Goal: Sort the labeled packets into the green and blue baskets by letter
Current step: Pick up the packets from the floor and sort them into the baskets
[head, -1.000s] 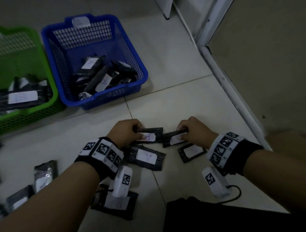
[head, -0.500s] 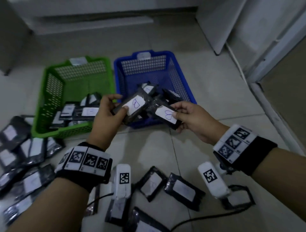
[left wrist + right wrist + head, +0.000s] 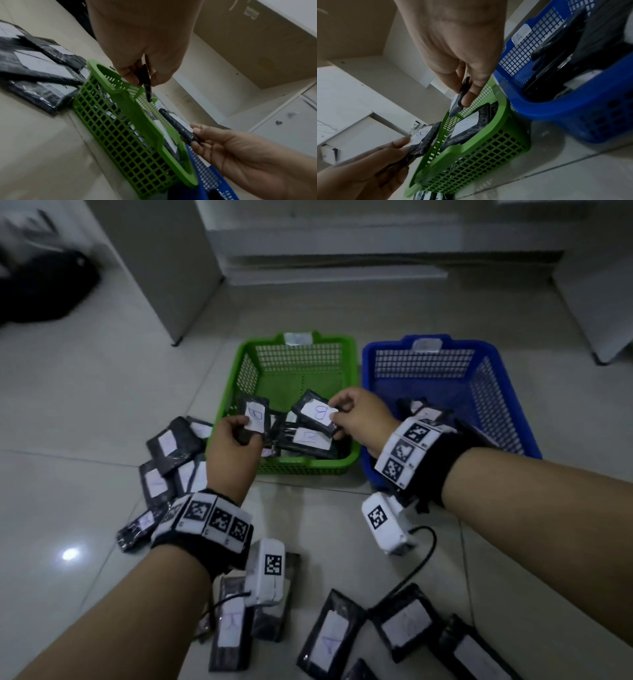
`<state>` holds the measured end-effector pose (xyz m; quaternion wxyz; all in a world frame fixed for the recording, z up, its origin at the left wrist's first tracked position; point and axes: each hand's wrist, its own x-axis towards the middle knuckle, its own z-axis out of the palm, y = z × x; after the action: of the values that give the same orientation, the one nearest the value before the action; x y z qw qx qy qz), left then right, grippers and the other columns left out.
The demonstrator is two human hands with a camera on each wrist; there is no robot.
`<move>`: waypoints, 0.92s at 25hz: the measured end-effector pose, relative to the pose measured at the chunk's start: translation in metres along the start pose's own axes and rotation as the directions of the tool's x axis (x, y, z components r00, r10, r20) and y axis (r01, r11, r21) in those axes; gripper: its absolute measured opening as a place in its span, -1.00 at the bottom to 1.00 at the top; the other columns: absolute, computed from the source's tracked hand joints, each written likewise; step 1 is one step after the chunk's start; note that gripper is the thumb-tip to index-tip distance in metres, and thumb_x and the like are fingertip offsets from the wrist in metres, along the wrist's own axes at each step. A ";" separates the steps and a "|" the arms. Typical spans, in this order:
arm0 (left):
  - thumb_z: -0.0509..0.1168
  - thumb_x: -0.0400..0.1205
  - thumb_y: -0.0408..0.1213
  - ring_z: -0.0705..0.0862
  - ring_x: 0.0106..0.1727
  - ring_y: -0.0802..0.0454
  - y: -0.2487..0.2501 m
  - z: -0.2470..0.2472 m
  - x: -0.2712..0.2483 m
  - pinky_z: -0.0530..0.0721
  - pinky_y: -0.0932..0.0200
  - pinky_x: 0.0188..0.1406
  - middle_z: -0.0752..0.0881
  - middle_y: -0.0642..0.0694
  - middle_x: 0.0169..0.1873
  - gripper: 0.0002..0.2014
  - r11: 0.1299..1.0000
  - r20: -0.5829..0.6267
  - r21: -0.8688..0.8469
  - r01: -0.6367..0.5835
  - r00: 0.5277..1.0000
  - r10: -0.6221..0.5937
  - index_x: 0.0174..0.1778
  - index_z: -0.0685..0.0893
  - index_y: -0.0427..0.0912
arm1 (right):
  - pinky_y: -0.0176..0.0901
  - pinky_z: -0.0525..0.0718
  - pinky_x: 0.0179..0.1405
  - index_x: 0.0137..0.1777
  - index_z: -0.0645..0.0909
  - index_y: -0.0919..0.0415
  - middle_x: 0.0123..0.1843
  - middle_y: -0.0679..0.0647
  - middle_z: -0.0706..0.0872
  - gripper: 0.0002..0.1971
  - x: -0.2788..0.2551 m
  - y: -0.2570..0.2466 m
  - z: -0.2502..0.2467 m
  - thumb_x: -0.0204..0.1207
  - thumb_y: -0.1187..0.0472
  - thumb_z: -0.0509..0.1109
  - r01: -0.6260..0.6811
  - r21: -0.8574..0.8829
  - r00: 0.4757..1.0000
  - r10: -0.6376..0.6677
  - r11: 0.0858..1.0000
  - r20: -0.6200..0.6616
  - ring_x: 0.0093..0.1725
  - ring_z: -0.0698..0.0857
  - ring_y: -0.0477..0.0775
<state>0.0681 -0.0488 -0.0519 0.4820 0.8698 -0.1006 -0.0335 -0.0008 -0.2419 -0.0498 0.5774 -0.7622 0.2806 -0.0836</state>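
Observation:
Both hands hover over the green basket (image 3: pixel 239 392). My left hand (image 3: pixel 239 436) pinches a black packet with a white "B" label (image 3: pixel 256 414), held upright above the basket's left side; in the left wrist view this packet (image 3: pixel 147 83) shows edge-on. My right hand (image 3: pixel 346 414) pinches a second "B" packet (image 3: pixel 317 414) over the basket's middle; in the right wrist view its edge (image 3: pixel 459 102) sticks out below the fingers. Several packets lie in the green basket. The blue basket (image 3: pixel 493 378), labelled "A" (image 3: pixel 520 35), holds several packets too.
Loose labelled packets lie on the tiled floor left of the green basket (image 3: pixel 168 453) and near me (image 3: pixel 332 642). A cable (image 3: pixel 421 563) trails from the right wrist camera. White cabinets (image 3: pixel 329 237) stand behind the baskets, and a dark bag (image 3: pixel 44 285) sits far left.
Both hands lifted a packet each off the floor a second ago, then carried them leftward from above the blue basket to above the green one.

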 end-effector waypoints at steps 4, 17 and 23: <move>0.28 0.57 -0.36 0.65 0.23 -0.13 -0.015 -0.004 0.012 0.50 0.21 0.15 0.71 -0.18 0.21 -0.61 0.979 0.081 0.196 -0.058 0.996 0.042 0.34 0.58 -0.14 | 0.20 0.72 0.17 0.20 0.66 0.24 0.22 0.21 0.72 -0.71 0.020 0.013 0.016 0.50 0.44 0.35 -0.039 -0.031 0.999 0.039 0.999 0.004 0.07 0.77 0.25; 0.35 0.54 -0.34 0.66 -0.15 0.20 -0.001 0.052 -0.129 0.60 0.39 -0.13 0.69 0.03 -0.02 -0.85 0.959 0.489 -0.009 -0.283 0.835 0.251 -0.10 0.69 0.04 | -0.29 0.63 0.14 0.04 0.75 0.17 -0.01 -0.01 0.76 -0.73 -0.161 0.076 -0.063 0.52 0.46 0.29 -0.024 -0.167 0.994 0.006 0.986 -0.105 0.03 0.71 -0.10; 0.61 0.20 0.09 0.57 0.13 0.05 -0.022 0.091 -0.198 0.58 0.16 0.18 0.51 0.00 0.12 -0.21 0.912 0.842 0.177 -0.371 0.537 0.056 0.35 0.51 0.02 | -0.14 0.56 0.16 0.24 0.64 0.10 0.09 0.09 0.62 -0.54 -0.269 0.159 -0.090 0.31 0.19 0.57 -0.253 -0.568 0.957 0.288 0.783 -0.029 0.14 0.59 0.08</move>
<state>-0.1367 -0.0717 -0.1266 0.2242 0.8018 -0.4242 -0.3562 -0.3168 -0.2043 -0.1160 0.3395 -0.8527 0.3817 0.1095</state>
